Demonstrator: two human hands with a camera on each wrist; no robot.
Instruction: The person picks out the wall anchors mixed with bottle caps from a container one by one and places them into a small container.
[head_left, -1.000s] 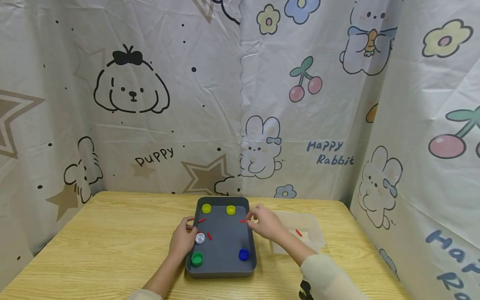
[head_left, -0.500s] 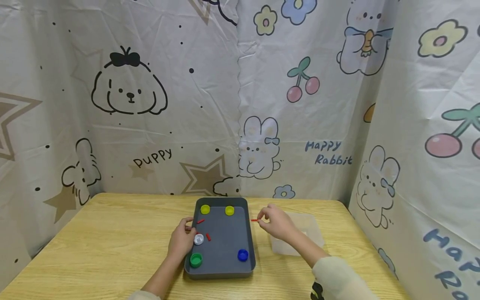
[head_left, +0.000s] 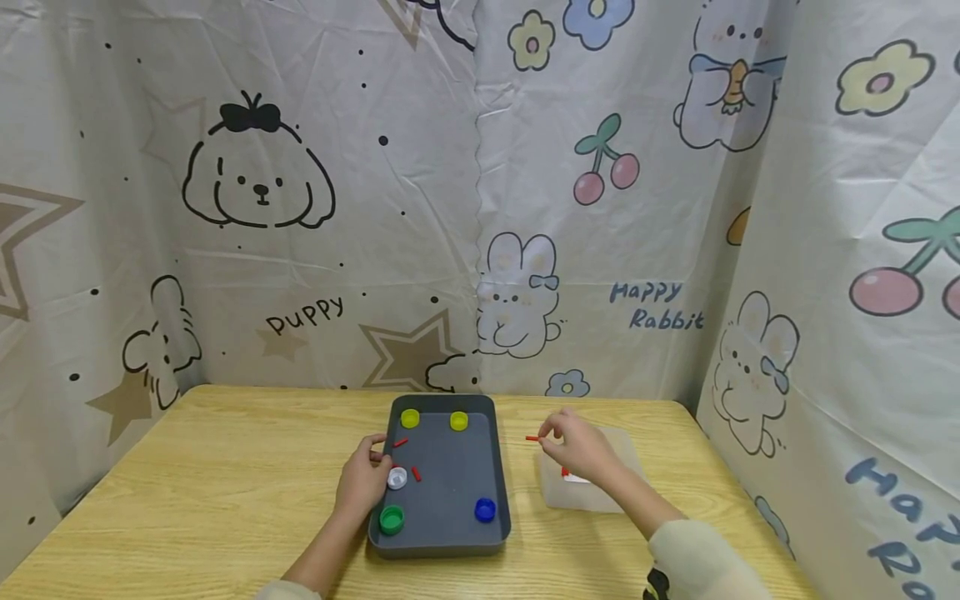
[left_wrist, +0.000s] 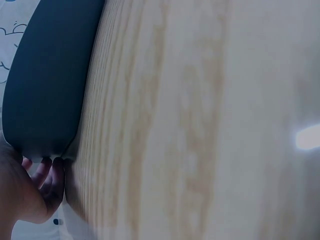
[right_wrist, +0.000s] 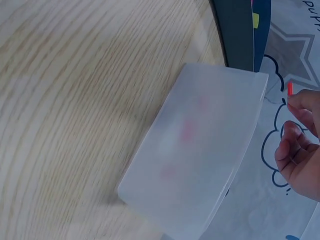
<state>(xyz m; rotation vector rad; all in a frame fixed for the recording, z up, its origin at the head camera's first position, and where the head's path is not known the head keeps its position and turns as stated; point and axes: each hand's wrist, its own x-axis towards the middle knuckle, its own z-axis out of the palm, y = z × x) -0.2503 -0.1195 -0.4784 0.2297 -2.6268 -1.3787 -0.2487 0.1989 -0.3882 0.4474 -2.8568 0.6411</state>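
A dark grey tray (head_left: 453,477) lies on the table, with my left hand (head_left: 363,479) gripping its left wall. The left wrist view shows that hand's fingers (left_wrist: 56,180) bent against the outside of the tray. My right hand (head_left: 576,446) pinches a thin red stick (head_left: 532,438) between thumb and fingertips, above the translucent box (head_left: 553,494). In the tray, yellow caps (head_left: 410,418) sit at the far end, a white cap (head_left: 397,478) and green cap (head_left: 392,520) at left, a blue cap (head_left: 485,510) near right. Loose red sticks (head_left: 416,474) lie toward its left side.
Inside the box a red piece (head_left: 565,472) and something white (head_left: 576,478) show, partly hidden by my right forearm. The wooden table (head_left: 225,475) extends to both sides. A printed cloth curtain (head_left: 405,275) hangs behind it and along the sides.
My right hand has moved right, carrying the red stick from over the tray's right rim to above the box. My left hand has kept its hold on the tray.
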